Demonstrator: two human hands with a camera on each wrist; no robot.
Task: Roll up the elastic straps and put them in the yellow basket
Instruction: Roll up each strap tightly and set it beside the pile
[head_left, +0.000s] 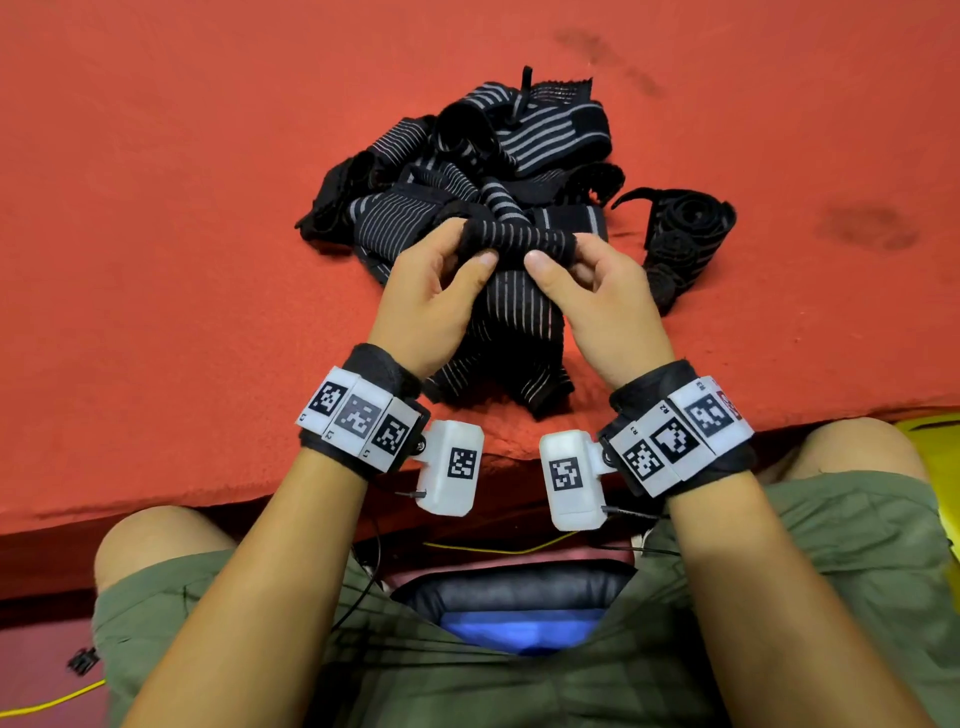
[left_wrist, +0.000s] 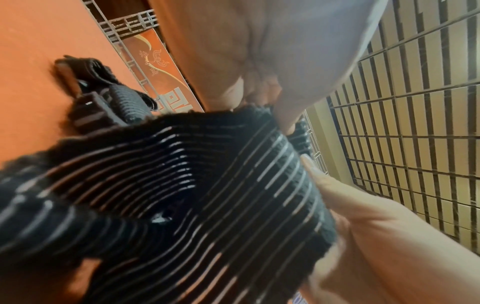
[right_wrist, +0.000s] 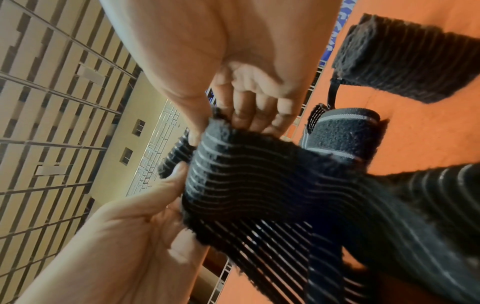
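We sit at a table with a red cloth (head_left: 156, 260); our left hand (head_left: 426, 301) pinches the left end of a black strap with grey stripes (head_left: 519, 236), with the thumb in front and the fingers curled behind it; the top of this strap is folded over into a small roll, and the rest hangs down between our wrists onto the cloth near the table edge; our right hand (head_left: 597, 296) pinches the right end of the same roll in the same way, thumb in front; both hands are closed on the strap, and the wrist views show the striped strap (left_wrist: 233, 185) bunched between the fingers; just behind our hands lies a messy pile of more black straps (head_left: 467, 171); to the right of the pile, apart from it, lies one more dark strap (head_left: 680, 239), partly coiled; far right, past our knee, a bit of the yellow basket (head_left: 935, 447) peeks out below the table edge.
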